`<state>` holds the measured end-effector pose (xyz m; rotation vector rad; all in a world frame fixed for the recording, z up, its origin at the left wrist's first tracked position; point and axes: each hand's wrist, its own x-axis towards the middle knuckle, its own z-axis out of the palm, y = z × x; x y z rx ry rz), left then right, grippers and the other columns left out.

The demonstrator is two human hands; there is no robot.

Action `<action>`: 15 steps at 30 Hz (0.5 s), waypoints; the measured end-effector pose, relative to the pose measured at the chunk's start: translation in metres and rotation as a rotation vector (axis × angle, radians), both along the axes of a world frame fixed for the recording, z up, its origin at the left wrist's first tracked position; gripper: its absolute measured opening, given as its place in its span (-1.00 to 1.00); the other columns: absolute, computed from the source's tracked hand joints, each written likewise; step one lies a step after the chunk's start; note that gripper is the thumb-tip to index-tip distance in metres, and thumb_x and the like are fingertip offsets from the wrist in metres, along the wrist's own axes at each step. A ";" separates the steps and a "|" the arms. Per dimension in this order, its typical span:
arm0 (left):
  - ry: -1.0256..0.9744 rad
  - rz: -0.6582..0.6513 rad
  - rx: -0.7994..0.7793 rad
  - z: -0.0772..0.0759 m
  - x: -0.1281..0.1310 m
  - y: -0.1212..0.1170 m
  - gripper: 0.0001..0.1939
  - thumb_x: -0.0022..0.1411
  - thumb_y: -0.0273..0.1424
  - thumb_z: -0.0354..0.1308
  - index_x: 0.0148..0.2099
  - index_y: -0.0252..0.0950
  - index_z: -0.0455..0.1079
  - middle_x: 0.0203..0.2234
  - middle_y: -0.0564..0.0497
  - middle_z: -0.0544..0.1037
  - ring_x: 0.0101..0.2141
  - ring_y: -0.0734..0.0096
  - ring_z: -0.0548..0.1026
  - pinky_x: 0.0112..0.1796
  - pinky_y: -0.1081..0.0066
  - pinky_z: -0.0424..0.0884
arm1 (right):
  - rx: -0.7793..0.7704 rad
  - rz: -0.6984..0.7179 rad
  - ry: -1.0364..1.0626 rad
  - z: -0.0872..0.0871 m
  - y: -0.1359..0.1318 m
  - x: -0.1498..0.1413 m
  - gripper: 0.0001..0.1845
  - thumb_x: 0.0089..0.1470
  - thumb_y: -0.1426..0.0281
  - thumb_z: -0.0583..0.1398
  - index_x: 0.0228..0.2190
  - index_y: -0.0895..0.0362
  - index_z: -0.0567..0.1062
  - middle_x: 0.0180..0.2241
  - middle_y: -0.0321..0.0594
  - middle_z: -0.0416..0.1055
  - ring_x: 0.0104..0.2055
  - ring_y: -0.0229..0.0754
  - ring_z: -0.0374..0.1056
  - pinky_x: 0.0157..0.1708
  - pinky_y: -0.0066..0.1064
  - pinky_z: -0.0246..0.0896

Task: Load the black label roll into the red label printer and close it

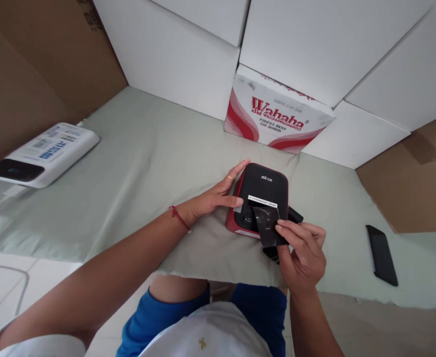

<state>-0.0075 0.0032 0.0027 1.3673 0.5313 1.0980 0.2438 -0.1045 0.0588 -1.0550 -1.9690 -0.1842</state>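
Pale green cloth covers the surface (158,134), with white boxes (188,64) stacked beyond the hands. Well to the left of the left hand, a white power bank (45,153) lies near a cardboard box. The left hand (221,196) steadies the left side of a black and red device (264,186), thumb on its top. Just beyond the device stands a Wahaha carton (277,114). The right hand (301,248) pinches a dark sheet (269,225) at the device's slot. Well to its right lies a black phone-like object (382,255).
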 end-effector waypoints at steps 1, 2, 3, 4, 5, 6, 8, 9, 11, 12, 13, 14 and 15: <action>-0.031 -0.082 -0.043 -0.002 -0.003 0.003 0.10 0.20 -0.08 0.47 0.63 0.10 -0.01 0.62 -0.02 0.04 0.59 -0.11 0.01 0.55 -0.10 -0.08 | -0.005 -0.008 0.011 -0.001 0.001 0.000 -0.52 0.23 0.63 0.27 0.04 -0.13 0.62 -0.09 -0.28 0.70 -0.13 -0.07 0.48 -0.12 -0.13 0.36; -0.050 -0.149 -0.065 -0.003 -0.005 0.005 0.15 0.17 -0.09 0.50 0.63 0.11 -0.04 0.63 -0.02 0.03 0.60 -0.10 -0.02 0.55 -0.09 -0.12 | -0.010 -0.013 0.021 -0.002 0.001 0.000 -0.52 0.23 0.64 0.27 0.03 -0.13 0.62 -0.09 -0.27 0.70 -0.13 -0.07 0.48 -0.12 -0.12 0.36; -0.058 -0.185 -0.074 -0.003 -0.008 0.006 0.18 0.13 -0.11 0.54 0.63 0.11 -0.03 0.63 -0.02 0.01 0.61 -0.10 -0.06 0.56 -0.09 -0.16 | -0.014 -0.017 0.031 -0.003 0.001 -0.001 -0.53 0.23 0.64 0.26 0.02 -0.12 0.62 -0.09 -0.27 0.70 -0.14 -0.06 0.48 -0.12 -0.11 0.37; -0.053 -0.190 -0.078 -0.002 -0.009 0.007 0.21 0.09 -0.12 0.58 0.62 0.12 -0.01 0.63 -0.01 0.01 0.61 -0.10 -0.09 0.56 -0.09 -0.19 | -0.017 -0.019 0.039 -0.004 0.001 -0.001 -0.54 0.23 0.64 0.26 0.01 -0.12 0.62 -0.09 -0.26 0.70 -0.14 -0.05 0.49 -0.13 -0.10 0.37; -0.046 -0.181 -0.086 -0.001 -0.010 0.007 0.22 0.05 -0.14 0.60 0.62 0.13 0.02 0.63 -0.01 0.00 0.62 -0.10 -0.11 0.56 -0.10 -0.20 | -0.022 -0.021 0.046 -0.006 0.001 -0.001 -0.54 0.23 0.63 0.26 0.01 -0.12 0.62 -0.09 -0.25 0.69 -0.14 -0.05 0.50 -0.13 -0.09 0.38; -0.048 -0.166 -0.099 0.000 -0.010 0.006 0.22 0.04 -0.15 0.61 0.61 0.14 0.04 0.63 0.01 0.00 0.62 -0.10 -0.11 0.56 -0.09 -0.18 | -0.027 -0.022 0.051 -0.007 0.001 -0.001 -0.56 0.24 0.62 0.27 0.00 -0.12 0.62 -0.09 -0.25 0.69 -0.14 -0.04 0.51 -0.14 -0.08 0.39; -0.074 -0.149 -0.135 0.002 -0.008 0.002 0.20 0.06 -0.19 0.60 0.60 0.17 0.04 0.64 0.04 -0.02 0.62 -0.06 -0.12 0.56 -0.07 -0.13 | -0.045 -0.021 0.058 -0.009 0.001 0.000 -0.58 0.24 0.61 0.28 0.00 -0.11 0.62 -0.09 -0.24 0.69 -0.13 -0.03 0.52 -0.13 -0.07 0.39; -0.094 -0.152 -0.151 0.002 -0.006 -0.001 0.18 0.09 -0.22 0.57 0.60 0.18 0.03 0.64 0.07 -0.04 0.62 -0.02 -0.13 0.56 -0.05 -0.12 | -0.053 -0.016 0.060 -0.010 0.002 0.001 -0.59 0.25 0.60 0.28 0.00 -0.10 0.62 -0.08 -0.23 0.69 -0.12 -0.03 0.51 -0.13 -0.07 0.39; -0.141 -0.164 -0.174 0.002 -0.001 -0.005 0.14 0.13 -0.28 0.52 0.60 0.20 0.02 0.64 0.10 -0.04 0.62 0.04 -0.13 0.56 0.00 -0.11 | -0.062 -0.006 0.061 -0.011 0.002 0.004 -0.59 0.24 0.60 0.29 0.01 -0.09 0.63 -0.08 -0.22 0.70 -0.11 -0.03 0.50 -0.12 -0.07 0.39; -0.163 -0.167 -0.183 0.001 0.001 -0.007 0.12 0.13 -0.31 0.50 0.60 0.20 0.03 0.64 0.11 -0.03 0.62 0.05 -0.11 0.56 0.01 -0.10 | -0.062 -0.005 0.060 -0.012 0.002 0.005 -0.59 0.24 0.60 0.30 0.01 -0.09 0.63 -0.07 -0.22 0.70 -0.11 -0.02 0.50 -0.11 -0.06 0.39; -0.180 -0.167 -0.191 0.001 0.003 -0.008 0.11 0.13 -0.33 0.48 0.59 0.19 0.04 0.63 0.10 -0.02 0.62 0.05 -0.09 0.56 0.01 -0.09 | -0.061 -0.009 0.058 -0.012 0.002 0.006 -0.59 0.24 0.59 0.30 0.01 -0.09 0.63 -0.07 -0.22 0.70 -0.11 -0.02 0.51 -0.11 -0.06 0.40; -0.192 -0.164 -0.197 0.000 0.004 -0.009 0.10 0.12 -0.35 0.46 0.59 0.19 0.05 0.63 0.10 -0.01 0.61 0.04 -0.08 0.55 0.00 -0.08 | -0.056 -0.017 0.057 -0.011 0.003 0.007 -0.60 0.24 0.58 0.30 0.01 -0.10 0.63 -0.07 -0.22 0.70 -0.11 -0.02 0.52 -0.12 -0.05 0.40; -0.202 -0.161 -0.200 0.000 0.005 -0.009 0.10 0.11 -0.36 0.46 0.59 0.18 0.06 0.63 0.09 -0.01 0.61 0.02 -0.08 0.55 -0.02 -0.06 | -0.052 -0.027 0.056 -0.010 0.004 0.007 -0.60 0.25 0.57 0.30 0.01 -0.11 0.63 -0.07 -0.22 0.70 -0.12 -0.01 0.52 -0.12 -0.05 0.40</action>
